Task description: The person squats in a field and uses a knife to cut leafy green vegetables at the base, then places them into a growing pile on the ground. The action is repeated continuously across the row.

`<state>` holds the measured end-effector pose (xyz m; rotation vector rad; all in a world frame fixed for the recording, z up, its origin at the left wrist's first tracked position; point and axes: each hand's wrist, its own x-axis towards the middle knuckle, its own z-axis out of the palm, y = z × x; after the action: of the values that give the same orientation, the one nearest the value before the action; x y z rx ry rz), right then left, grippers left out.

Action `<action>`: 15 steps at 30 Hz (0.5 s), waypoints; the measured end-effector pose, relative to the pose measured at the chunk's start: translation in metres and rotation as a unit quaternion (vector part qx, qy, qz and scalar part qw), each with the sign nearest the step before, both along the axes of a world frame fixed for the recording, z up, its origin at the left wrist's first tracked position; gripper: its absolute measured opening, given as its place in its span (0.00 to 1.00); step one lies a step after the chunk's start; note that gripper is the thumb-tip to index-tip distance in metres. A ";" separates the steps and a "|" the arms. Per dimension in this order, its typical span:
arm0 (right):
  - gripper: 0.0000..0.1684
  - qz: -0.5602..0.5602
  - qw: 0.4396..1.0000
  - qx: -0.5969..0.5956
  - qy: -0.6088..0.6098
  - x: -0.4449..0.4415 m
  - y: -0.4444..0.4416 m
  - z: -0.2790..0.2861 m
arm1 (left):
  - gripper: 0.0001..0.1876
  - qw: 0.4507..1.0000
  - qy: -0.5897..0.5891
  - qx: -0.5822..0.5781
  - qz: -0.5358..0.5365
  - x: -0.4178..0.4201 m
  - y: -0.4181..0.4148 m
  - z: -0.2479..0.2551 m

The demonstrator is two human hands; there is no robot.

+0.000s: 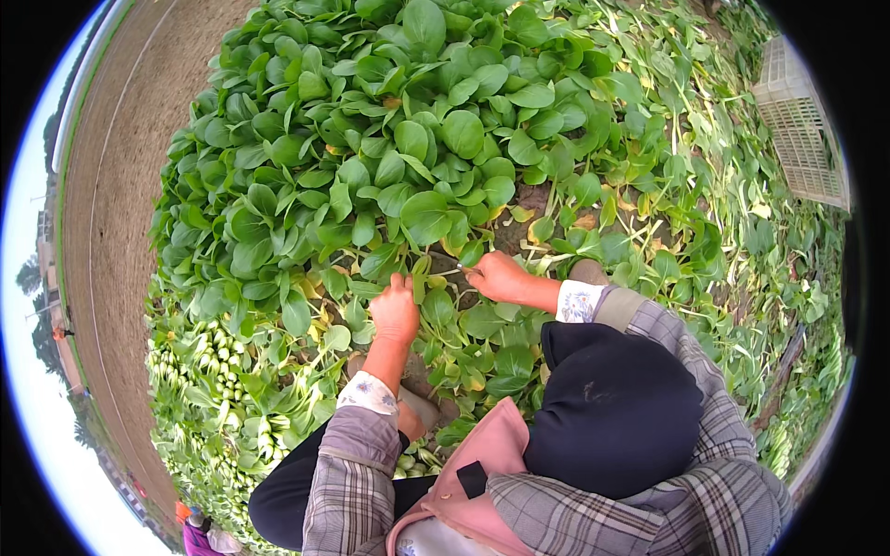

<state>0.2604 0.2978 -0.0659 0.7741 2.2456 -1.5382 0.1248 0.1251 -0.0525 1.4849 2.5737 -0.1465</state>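
Just in front of me, my left hand (395, 307) is curled around the leaves of a pak choi plant (419, 276) at the near edge of the standing crop. Its fingertips are partly hidden by the hand itself. To its right, my right hand (498, 276) grips a small knife (459, 267). The blade points left, towards the base of the plants, and is partly covered by leaves. Dense, upright pak choi (389, 153) with broad green leaves grows beyond both hands. Loose leaves, some yellowed, lie on the soil under my wrists.
Cut pak choi (221, 365) lie in piles at the left. A white plastic crate (799, 125) stands at the far right among strewn leaves (751, 271). Bare soil (139, 139) stretches along the left. A person in purple (198, 538) is at the lower left.
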 end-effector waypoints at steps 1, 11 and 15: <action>0.12 0.000 1.000 0.002 0.008 0.000 -0.001 0.000 | 0.10 1.000 -0.004 -0.008 0.004 0.001 0.000 -0.001; 0.16 0.015 0.992 0.039 0.116 0.007 -0.005 -0.041 | 0.05 0.995 -0.016 -0.009 0.096 -0.001 0.010 0.021; 0.19 -0.007 0.990 -0.120 0.078 0.037 0.024 -0.004 | 0.12 0.979 -0.140 0.081 0.121 0.011 0.022 0.066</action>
<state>0.2971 0.3223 -0.0701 0.6193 2.1070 -1.8906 0.1356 0.1476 0.0132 1.1268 2.5507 0.2893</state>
